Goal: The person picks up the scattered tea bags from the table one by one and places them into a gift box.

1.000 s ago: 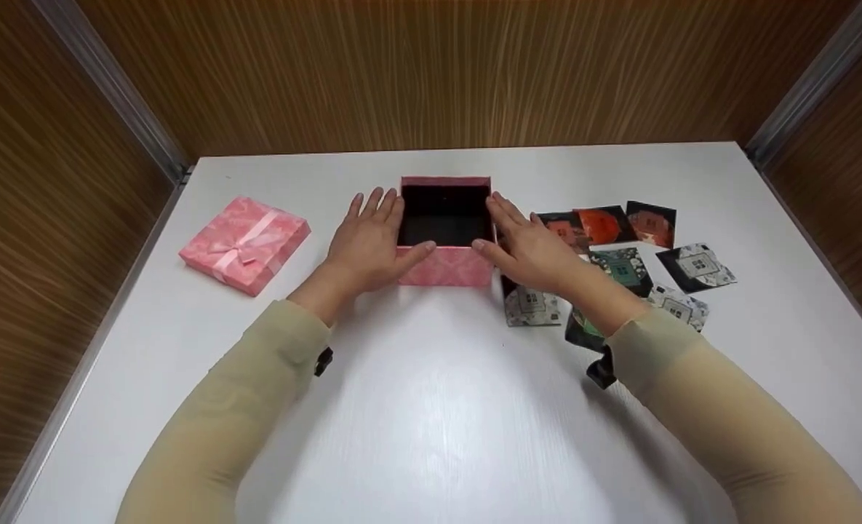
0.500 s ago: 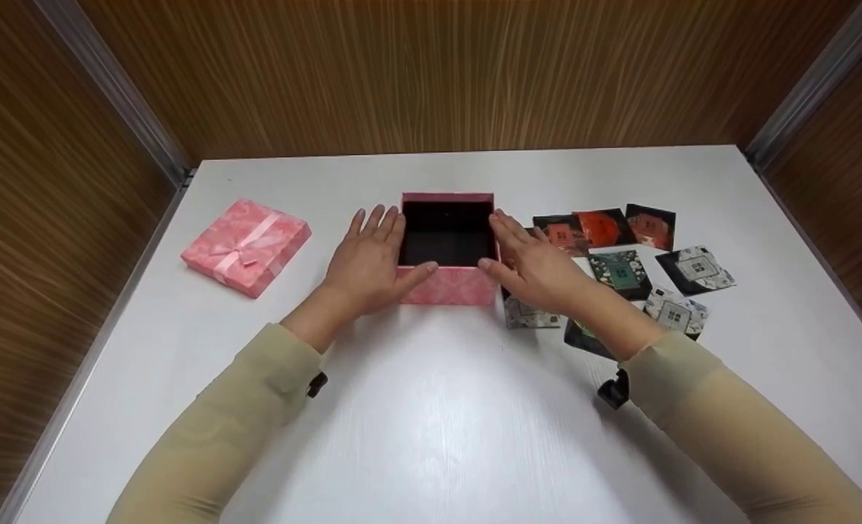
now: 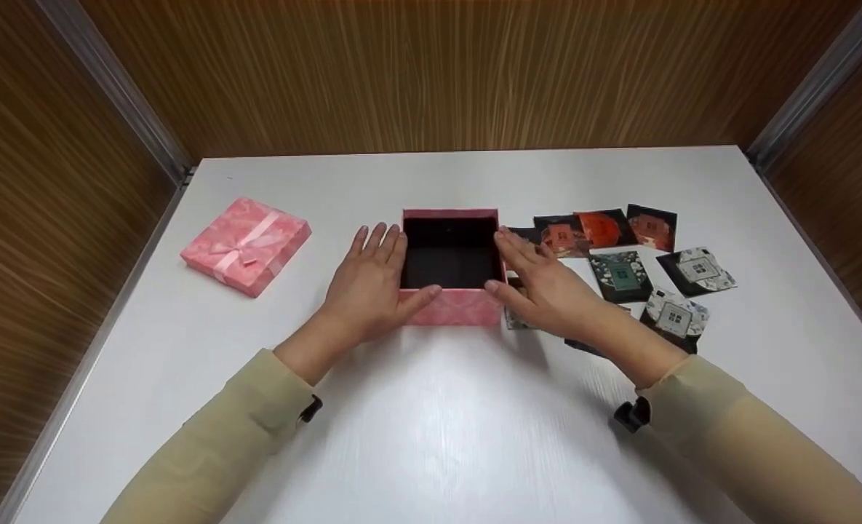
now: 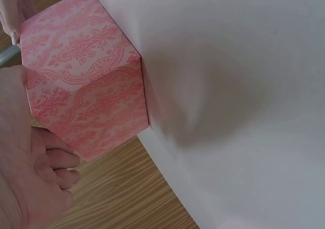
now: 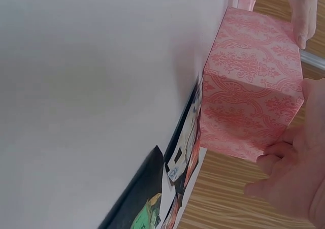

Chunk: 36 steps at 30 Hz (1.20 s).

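Note:
In the head view a pink box (image 3: 460, 308) without its lid stands at mid-table, its dark inside facing up. My left hand (image 3: 366, 291) lies along its left side, fingers straight and thumb at the front left corner. Against the right side rests my right hand (image 3: 551, 291), also with extended fingers and its thumb at the front right corner. The left wrist view shows the box's damask-patterned walls (image 4: 86, 82) standing on the table. From the right wrist, the box (image 5: 249, 76) is seen beside flat printed packets (image 5: 185, 148).
A pink lid with a ribbon bow (image 3: 245, 247) lies at the left. Several square printed packets (image 3: 621, 275) are spread to the right, some partly under my right hand and forearm. Wood-grain panels (image 3: 431, 73) enclose the white table (image 3: 431, 422) at back and sides.
Both hands and the box between them have moved toward the front edge of the table. The lid and the packets have stayed where they were.

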Motion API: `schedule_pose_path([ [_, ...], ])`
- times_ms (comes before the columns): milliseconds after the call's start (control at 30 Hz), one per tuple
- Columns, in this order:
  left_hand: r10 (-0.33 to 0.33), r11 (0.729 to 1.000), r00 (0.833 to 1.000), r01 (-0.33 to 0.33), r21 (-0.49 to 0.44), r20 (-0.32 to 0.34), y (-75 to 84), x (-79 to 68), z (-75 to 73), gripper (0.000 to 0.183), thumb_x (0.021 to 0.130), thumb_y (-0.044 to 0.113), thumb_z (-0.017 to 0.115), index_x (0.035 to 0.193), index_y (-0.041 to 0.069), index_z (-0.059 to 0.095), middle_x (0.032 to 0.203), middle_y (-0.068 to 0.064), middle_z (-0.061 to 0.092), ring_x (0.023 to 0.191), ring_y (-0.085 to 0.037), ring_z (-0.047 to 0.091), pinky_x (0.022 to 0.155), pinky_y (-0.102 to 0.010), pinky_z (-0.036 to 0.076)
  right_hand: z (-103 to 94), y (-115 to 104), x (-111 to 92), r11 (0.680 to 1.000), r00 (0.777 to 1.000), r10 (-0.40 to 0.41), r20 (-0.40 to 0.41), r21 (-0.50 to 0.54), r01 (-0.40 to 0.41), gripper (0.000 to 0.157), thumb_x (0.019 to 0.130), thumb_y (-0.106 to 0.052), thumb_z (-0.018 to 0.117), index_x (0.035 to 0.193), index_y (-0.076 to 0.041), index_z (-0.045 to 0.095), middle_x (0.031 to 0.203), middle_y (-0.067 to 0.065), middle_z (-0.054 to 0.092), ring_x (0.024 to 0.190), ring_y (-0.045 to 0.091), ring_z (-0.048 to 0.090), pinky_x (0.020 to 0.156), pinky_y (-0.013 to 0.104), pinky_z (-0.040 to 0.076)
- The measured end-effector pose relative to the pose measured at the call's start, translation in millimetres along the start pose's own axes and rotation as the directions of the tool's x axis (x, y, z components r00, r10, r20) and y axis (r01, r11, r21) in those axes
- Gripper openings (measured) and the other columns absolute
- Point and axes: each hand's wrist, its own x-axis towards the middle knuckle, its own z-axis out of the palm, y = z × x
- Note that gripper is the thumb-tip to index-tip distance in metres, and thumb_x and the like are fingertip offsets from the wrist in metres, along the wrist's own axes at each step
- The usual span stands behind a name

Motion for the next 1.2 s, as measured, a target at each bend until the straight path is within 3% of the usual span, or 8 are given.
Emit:
schedule_pose_path([
  [400,0.019,1.000,1.000,-0.019,0.002,-0.010,9.2,-17.3,-1.7,0.102,0.103,0.075,0.036,0.163,-0.007,0.029,0.171,-0.023,0.027,0.160,-0.039,0.020,0.131,-0.049,0.004,0.4,-9,-16,1.000,1.000,-0.014,0.006,-0.012,0.014,0.083,0.111,-0.053,0.048,0.169,-0.002,0.020,0.175,0.016,0.018,0.161,0.034,0.018,0.129,0.059,0.011],
  [800,0.050,0.999,0.997,-0.050,-0.005,-0.053,17.7,-30.6,1.0,0.099,0.104,0.071,0.041,0.160,-0.010,0.036,0.166,-0.027,0.035,0.157,-0.042,0.028,0.131,-0.051,0.011,3.9,-16,-33,1.000,1.000,0.006,-0.015,-0.029,-0.006,0.083,0.110,-0.056,0.048,0.169,-0.003,0.022,0.173,0.020,0.024,0.159,0.033,0.025,0.127,0.061,0.017],
  [1200,0.066,0.998,0.995,-0.065,0.016,-0.074,25.2,-46.7,-0.6,0.098,0.103,0.072,0.042,0.159,-0.010,0.039,0.165,-0.027,0.038,0.156,-0.042,0.030,0.131,-0.052,0.012,7.0,-22,-48,0.998,0.998,-0.030,-0.049,-0.050,0.028,0.082,0.109,-0.054,0.052,0.167,-0.001,0.027,0.172,0.018,0.026,0.157,0.035,0.030,0.126,0.061,0.022],
])
